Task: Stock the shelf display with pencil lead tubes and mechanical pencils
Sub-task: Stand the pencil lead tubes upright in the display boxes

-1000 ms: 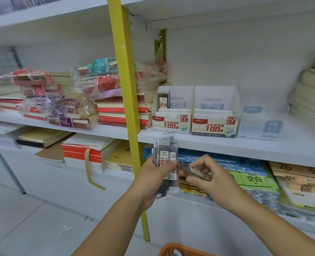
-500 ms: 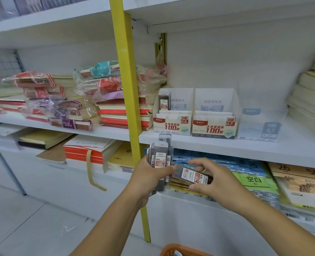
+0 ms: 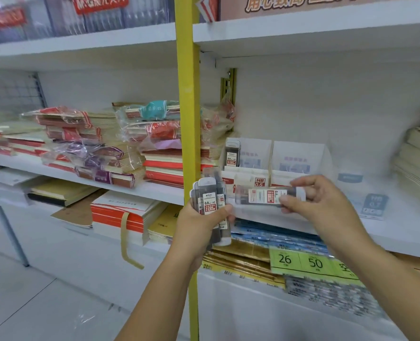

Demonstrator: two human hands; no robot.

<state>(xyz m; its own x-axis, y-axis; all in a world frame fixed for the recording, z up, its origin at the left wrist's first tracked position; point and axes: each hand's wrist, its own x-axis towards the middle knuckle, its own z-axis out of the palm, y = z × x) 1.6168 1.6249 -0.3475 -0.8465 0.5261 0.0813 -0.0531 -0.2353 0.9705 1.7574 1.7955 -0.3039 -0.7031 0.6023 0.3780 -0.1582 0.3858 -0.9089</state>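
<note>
**A:** Pinching one lead tube crosswise in the right hand, thumb and fingertips closed on its right-hand end. Level in the air, just in front of the HB 0.5 box, not yet inside.

**B:** Risky from there?

**A:** Somewhat. Gripped at one end only, so liable to swing or slip on the way in. Needs turning upright before dropping in beside the standing tube. Put in slantwise, likely to catch on the cardboard front or knock that neighbour over.

**B:** And on the other side?

**A:** Clutching a fanned bundle of tubes in the left hand, fingers curled round the lower halves, in front of the yellow upright. Loosely stacked, by the look of it, though too blurred to count or to judge how firmly held. Could shed one or two to the floor with any slackening while attending to the right.

**B:** Anything further out?

**A:** Worth minding the HB 0.7 box right next door. Same shape and colours, so easy to misfile 0.5 leads there. Light cardboard as well, merely standing on the shelf, so apt to slide back or tip under a careless push.
</note>
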